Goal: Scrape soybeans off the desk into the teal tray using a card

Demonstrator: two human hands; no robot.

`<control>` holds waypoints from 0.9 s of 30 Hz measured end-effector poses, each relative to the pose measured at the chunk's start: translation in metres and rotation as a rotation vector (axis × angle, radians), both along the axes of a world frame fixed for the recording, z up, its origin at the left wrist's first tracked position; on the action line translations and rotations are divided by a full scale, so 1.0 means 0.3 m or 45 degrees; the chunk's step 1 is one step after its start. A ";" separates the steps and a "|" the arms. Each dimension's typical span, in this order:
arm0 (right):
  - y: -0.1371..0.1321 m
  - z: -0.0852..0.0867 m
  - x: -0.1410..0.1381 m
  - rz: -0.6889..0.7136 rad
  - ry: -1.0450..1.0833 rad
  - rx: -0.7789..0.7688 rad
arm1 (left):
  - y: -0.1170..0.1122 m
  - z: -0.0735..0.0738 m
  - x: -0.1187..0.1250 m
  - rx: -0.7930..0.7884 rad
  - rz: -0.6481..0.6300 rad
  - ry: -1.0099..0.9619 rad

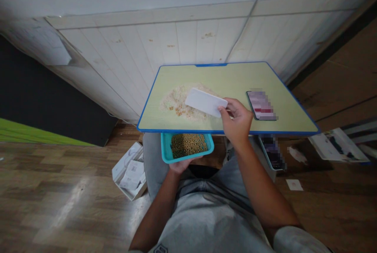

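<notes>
My right hand (237, 121) pinches one end of a flat white rectangular card (204, 101) between thumb and fingers. The card is tilted over a spread of pale grains (176, 96) on the yellow-green tabletop (232, 78). A few orange-brown beans (178, 111) lie among the grains. Below the table's near edge, my left hand (184, 164) supports a turquoise plastic basket (188, 158) from underneath, its fingers mostly hidden by it. Inside the basket is a layer of round tan beans (190, 145), partly in shadow.
A phone (261, 105) lies on the table's right side. The table has a blue rim (282, 132) and stands against a white panelled wall (165, 41). An open white box (129, 172) with papers sits on the wooden floor at left; a bin (272, 158) stands at right.
</notes>
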State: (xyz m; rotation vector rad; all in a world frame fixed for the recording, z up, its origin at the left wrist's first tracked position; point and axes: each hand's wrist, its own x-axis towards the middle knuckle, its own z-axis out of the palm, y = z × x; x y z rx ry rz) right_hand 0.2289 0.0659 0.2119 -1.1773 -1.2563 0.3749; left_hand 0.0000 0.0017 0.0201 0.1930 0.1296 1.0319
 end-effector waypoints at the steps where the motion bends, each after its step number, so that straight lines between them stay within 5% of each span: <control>1: 0.006 -0.001 0.014 -0.021 0.004 -0.001 | -0.001 -0.003 0.001 0.001 -0.004 -0.004; 15: 0.044 -0.042 0.098 -0.104 -0.102 -0.054 | -0.008 -0.045 -0.004 -0.120 0.017 0.042; 27: 0.085 -0.001 0.054 -0.145 -0.189 -0.016 | -0.007 -0.019 0.001 -0.206 0.040 -0.008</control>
